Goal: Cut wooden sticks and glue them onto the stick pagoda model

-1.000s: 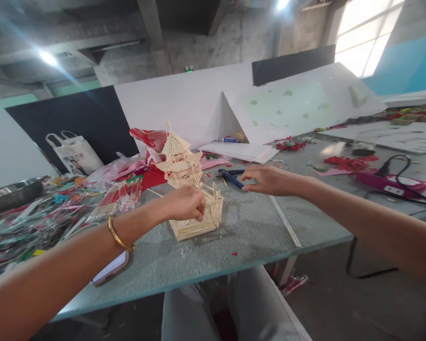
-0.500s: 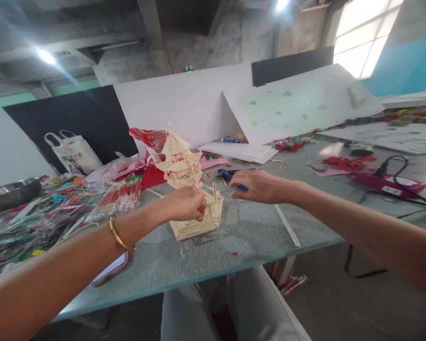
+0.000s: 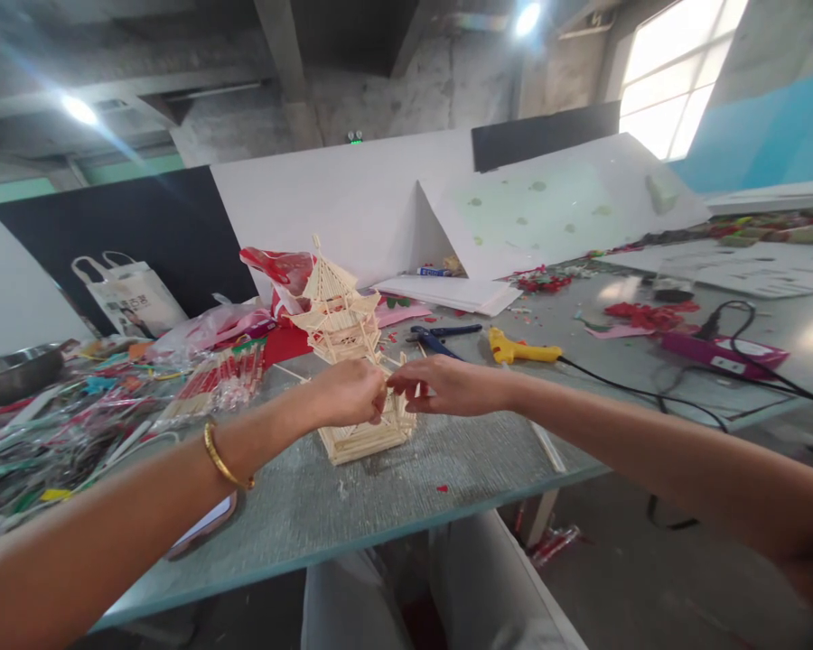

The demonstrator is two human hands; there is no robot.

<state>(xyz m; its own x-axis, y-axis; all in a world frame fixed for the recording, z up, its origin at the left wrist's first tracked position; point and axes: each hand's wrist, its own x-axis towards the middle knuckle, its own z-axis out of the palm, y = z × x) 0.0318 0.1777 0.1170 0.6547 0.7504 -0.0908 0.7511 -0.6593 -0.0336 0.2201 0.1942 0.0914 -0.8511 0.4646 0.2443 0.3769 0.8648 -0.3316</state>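
A pagoda model (image 3: 339, 311) built of thin pale wooden sticks stands upright on the grey table, its tiered roofs rising behind my hands. My left hand (image 3: 356, 393) is closed in a pinch at the model's lower front; whatever its fingertips hold is hidden. From the right, my right hand (image 3: 440, 386) reaches to the model's lower right part, close to the left fingertips. Its fingers are curved and apart, with no object visible between them. The stick base (image 3: 366, 441) shows below both hands.
Dark-blue pliers (image 3: 440, 336) and a yellow glue gun (image 3: 525, 347) lie behind my right arm. A clear stick (image 3: 547, 447) is near the table edge. Packaged sticks (image 3: 217, 384) and a phone (image 3: 203, 526) lie left; a purple power strip (image 3: 722, 354) is at right.
My right hand has moved left, from beside the pliers to the model near my left hand. The glue gun has come into view. My left hand stays closed at the model.
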